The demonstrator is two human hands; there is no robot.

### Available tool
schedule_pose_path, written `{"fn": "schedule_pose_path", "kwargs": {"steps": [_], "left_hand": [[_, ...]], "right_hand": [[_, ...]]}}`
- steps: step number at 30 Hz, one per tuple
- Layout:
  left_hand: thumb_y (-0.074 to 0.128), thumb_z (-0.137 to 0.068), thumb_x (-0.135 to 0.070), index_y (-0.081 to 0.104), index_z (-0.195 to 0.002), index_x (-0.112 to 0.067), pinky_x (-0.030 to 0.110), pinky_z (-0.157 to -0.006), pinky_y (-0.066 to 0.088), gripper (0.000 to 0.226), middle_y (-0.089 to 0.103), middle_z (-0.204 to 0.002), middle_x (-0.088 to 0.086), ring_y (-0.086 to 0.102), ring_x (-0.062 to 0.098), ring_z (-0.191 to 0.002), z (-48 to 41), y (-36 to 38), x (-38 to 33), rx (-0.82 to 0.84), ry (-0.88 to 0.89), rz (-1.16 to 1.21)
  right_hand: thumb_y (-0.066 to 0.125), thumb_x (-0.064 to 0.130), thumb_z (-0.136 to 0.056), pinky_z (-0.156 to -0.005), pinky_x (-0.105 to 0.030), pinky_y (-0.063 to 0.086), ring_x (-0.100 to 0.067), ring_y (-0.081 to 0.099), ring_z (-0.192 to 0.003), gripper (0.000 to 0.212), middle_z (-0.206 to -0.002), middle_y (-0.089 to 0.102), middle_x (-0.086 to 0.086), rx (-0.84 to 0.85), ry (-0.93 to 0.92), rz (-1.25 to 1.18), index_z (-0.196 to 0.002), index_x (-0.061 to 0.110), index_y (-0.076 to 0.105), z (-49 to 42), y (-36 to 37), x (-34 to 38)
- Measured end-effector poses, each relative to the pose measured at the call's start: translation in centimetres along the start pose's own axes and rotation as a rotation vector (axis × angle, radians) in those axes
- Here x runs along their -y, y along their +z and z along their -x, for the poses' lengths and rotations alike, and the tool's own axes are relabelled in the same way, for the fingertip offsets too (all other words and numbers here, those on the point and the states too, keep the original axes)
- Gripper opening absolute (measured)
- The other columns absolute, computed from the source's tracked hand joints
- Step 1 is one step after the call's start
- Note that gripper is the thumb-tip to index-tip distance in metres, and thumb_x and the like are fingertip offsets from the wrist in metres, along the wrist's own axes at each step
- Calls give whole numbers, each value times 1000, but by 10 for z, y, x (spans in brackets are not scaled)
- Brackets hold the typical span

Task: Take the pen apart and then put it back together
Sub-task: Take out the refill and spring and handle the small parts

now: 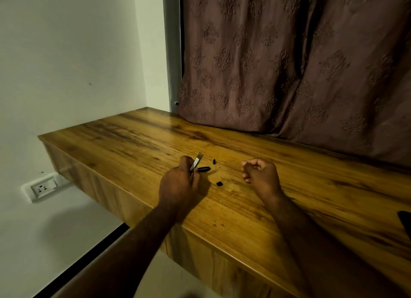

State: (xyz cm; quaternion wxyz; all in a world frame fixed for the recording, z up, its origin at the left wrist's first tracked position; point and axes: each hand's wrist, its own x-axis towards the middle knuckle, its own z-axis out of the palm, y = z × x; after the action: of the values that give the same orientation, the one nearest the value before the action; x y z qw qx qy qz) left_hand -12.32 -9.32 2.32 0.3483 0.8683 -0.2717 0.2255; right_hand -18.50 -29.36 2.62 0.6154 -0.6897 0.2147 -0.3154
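My left hand [180,179] grips a slim silvery pen barrel [196,162] that tilts up and away over the wooden desk [289,186]. Just right of it a black pen piece [204,169] lies on the desk. A small black cap-like bit [214,161] stands a little farther back, with a tiny pale sliver [219,167] beside it. Another small black piece [219,183] lies nearer to me. My right hand [260,173] hovers to the right with fingers curled; nothing shows in it.
A brown patterned curtain [289,64] hangs down to the desk's back edge. The desk's left end meets a white wall with a socket plate [43,187] below. A dark object [405,222] shows at the right frame edge.
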Motion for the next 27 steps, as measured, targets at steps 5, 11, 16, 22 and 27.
{"fn": "schedule_pose_path", "kwargs": {"steps": [5,11,16,22,27], "left_hand": [[57,-90,-30,52,-100,-21,28,-58,40,14,64,-79,-5,59,16,-65,0,-1,0,-8,-7,22],[60,-87,-29,55,-95,-21,30,-63,44,12,59,-90,-5,53,13,-79,-1,0,3,-33,-3,24],[59,-87,-29,56,-98,-19,29,-67,44,14,55,-96,-3,49,12,-86,-5,2,5,-28,-36,-3],[59,-87,-28,56,-97,-19,30,-66,45,14,55,-94,-4,50,12,-83,-5,3,6,-43,-44,15],[60,-87,-27,56,-96,-18,31,-64,47,13,56,-94,-3,52,13,-79,-6,3,8,-43,-45,47]], "right_hand": [[64,15,-90,-67,-26,48,-12,60,-70,10,-77,68,0,-75,-198,394,-85,9,71,1,4,-6],[65,23,-87,-67,-32,55,-15,65,-72,21,-76,70,5,-27,-239,778,-66,24,62,3,8,-13],[65,24,-86,-66,-33,56,-15,63,-67,23,-70,67,6,-78,-182,779,-63,25,60,4,13,-8],[66,26,-85,-66,-34,56,-18,64,-69,22,-71,68,4,-147,-131,726,-64,23,61,-4,39,-1],[64,26,-85,-64,-31,54,-21,63,-69,20,-72,67,-1,-110,-126,777,-67,18,62,-12,53,-1]]}}
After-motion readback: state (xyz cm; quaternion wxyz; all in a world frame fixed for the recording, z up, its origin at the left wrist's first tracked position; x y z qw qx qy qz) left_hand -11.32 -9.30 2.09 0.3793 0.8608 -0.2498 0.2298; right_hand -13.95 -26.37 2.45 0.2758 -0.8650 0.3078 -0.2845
